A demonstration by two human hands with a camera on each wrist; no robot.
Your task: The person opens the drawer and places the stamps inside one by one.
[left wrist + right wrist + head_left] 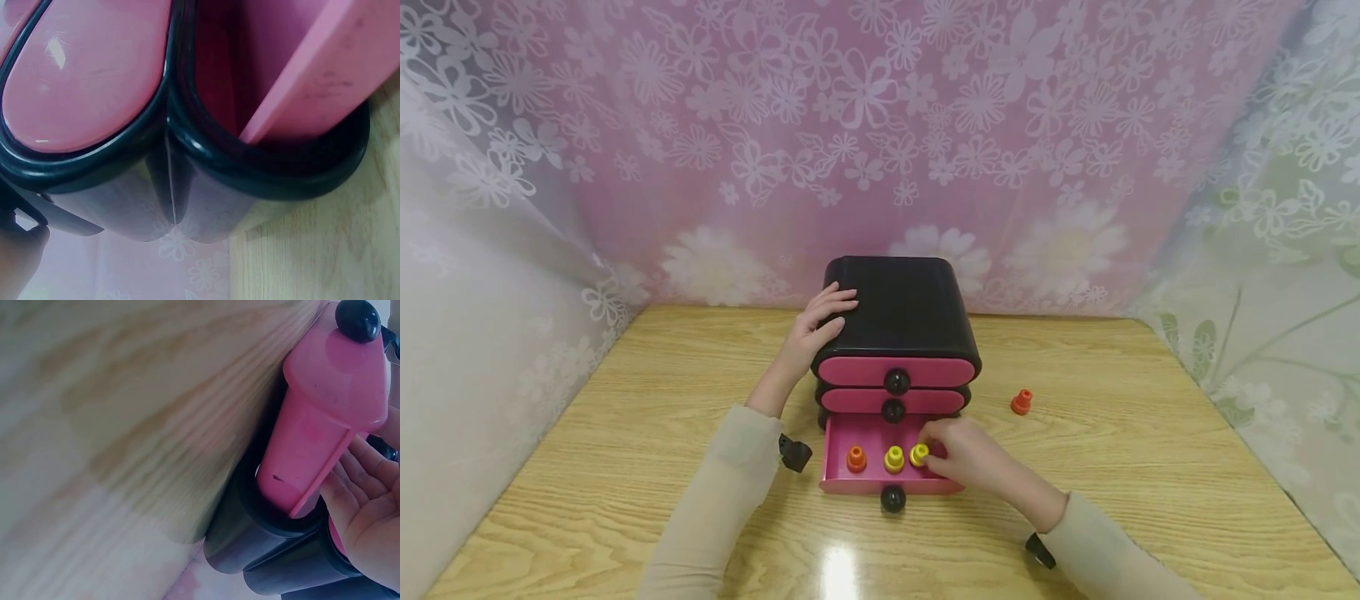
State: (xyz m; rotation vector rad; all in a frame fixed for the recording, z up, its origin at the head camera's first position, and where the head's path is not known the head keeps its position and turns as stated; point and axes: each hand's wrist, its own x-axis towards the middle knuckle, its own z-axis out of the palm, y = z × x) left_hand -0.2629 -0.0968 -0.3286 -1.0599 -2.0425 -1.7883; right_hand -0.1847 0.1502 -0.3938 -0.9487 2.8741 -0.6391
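Note:
A small black cabinet [902, 304] with pink drawer fronts stands on the table. My left hand [820, 321] rests on its top left edge, fingers straight; in the left wrist view only a bit of the hand [25, 253] shows. The bottom drawer [842, 485] is pulled out. Inside it stand an orange stepped peg [856, 459] and a yellow stepped peg [893, 459]. At the drawer's right side, my right hand [966, 450] pinches a second yellow stepped peg [918, 454] between thumb and finger. The right wrist view shows that hand [369, 509] reaching over the drawer wall, its fingertips hidden.
A red-orange stepped peg [1022, 402] stands on the wooden table [1112, 467] right of the cabinet. The two upper drawers, the top one [850, 371] and the middle one [850, 401], are closed. A flowered pink curtain [760, 167] hangs close behind the cabinet.

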